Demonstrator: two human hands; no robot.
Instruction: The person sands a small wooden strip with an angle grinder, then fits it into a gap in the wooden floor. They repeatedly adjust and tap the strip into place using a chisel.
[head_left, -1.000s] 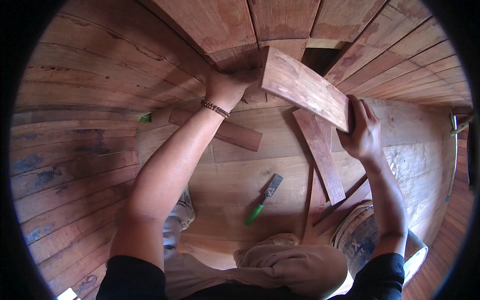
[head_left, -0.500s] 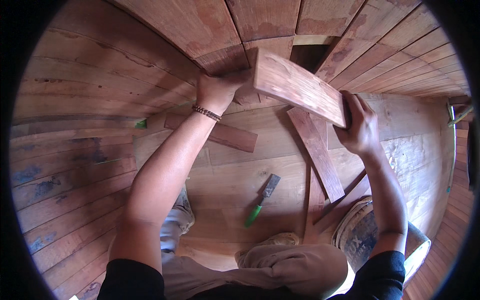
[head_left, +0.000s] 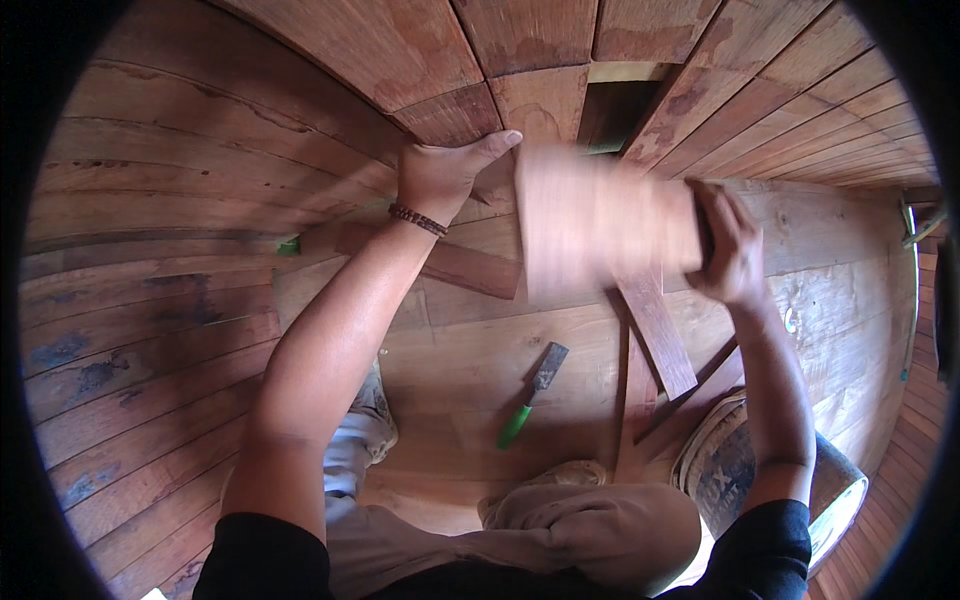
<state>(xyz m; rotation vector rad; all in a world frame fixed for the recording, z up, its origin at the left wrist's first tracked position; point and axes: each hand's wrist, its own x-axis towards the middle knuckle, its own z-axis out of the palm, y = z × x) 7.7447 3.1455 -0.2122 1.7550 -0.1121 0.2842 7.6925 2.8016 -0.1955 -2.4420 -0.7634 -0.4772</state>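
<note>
A short reddish wooden plank (head_left: 600,215), blurred by motion, hangs above the board floor in front of me. My right hand (head_left: 725,245) grips its right end. My left hand (head_left: 450,170) is at its left end with the fingers stretched out flat toward the plank; the wrist wears a bead bracelet. Just beyond the plank a dark gap (head_left: 615,110) shows between the floorboards.
A green-handled chisel (head_left: 530,395) lies on the floor near my knees. Loose planks (head_left: 655,325) lie to the right, another plank (head_left: 470,265) under my left forearm. A bucket (head_left: 745,465) stands by my right elbow. A small green object (head_left: 289,245) lies at left.
The plank has swung from a slanted position to nearly level and moved toward the centre. My left hand has shifted to its left end with fingers extended.
</note>
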